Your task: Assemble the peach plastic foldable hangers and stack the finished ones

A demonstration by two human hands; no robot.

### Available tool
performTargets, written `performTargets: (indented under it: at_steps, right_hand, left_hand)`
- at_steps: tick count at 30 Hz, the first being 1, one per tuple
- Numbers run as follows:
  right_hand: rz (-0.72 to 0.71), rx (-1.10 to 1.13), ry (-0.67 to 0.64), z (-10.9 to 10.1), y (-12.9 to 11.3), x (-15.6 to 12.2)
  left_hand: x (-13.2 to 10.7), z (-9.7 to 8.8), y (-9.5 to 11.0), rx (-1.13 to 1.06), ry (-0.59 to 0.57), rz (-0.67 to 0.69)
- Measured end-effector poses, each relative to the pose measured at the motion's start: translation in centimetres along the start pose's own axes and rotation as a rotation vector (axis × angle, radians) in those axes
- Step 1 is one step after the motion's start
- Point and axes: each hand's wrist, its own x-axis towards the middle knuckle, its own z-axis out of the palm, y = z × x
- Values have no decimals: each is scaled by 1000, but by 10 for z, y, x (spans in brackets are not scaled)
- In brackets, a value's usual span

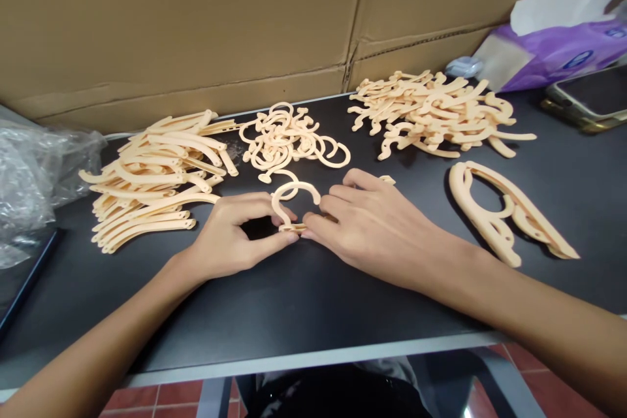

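Between my fingertips a cream plastic hanger hook (296,187) stands upright, its curve open to the right. My left hand (230,235) pinches the hook's base between thumb and fingers. My right hand (365,225) is closed just to the right, its thumb and forefinger at the same base. A cream tip (387,179) shows beyond the right knuckles, seemingly the end of a hanger arm mostly covered by that hand. How the pieces meet at the base is too small to tell. Right behind lies a loose pile of hanger hooks (279,140).
Curved hanger arms (151,173) are heaped at left, shorter wavy arms (435,111) at back right. A folded hanger (482,209) lies right of my hand. Clear plastic bag (44,176), purple tissue pack (563,55) and phone (592,98) edge the black table (274,313); cardboard (196,19) stands behind.
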Motion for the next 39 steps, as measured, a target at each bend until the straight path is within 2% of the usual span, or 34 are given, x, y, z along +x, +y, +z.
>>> performTargets:
  at_steps: [3,5,10,16,21,25,27,33,37,39]
  right_hand:
    - [9,20,-7,1,0,1]
    - [21,35,-13,3,0,1]
    - [75,43,50,8,2,0]
    - [109,52,90,8,5,0]
    - [132,35,104,11,6,1]
    - [107,36,116,14,6,1]
    - [90,46,124,16,6,0]
    - [74,86,182,20,6,-1]
    - [45,132,220,24,7,-1]
    - [68,162,270,24,6,-1]
  left_hand:
    - [0,1,0,11,-26,15]
    - [0,1,0,14,0,-26]
    - [-1,1,1,23,180,-155]
    - [-3,1,-6,-68,391,-287]
    - [-2,1,-13,-232,506,-400]
    - [-2,2,-19,-367,577,-400]
    - [-1,2,-20,-447,546,-380]
    - [3,-6,-18,-865,331,-362]
    - [3,-14,-16,-1098,91,-434]
    - [3,-17,-15,-1144,23,-438]
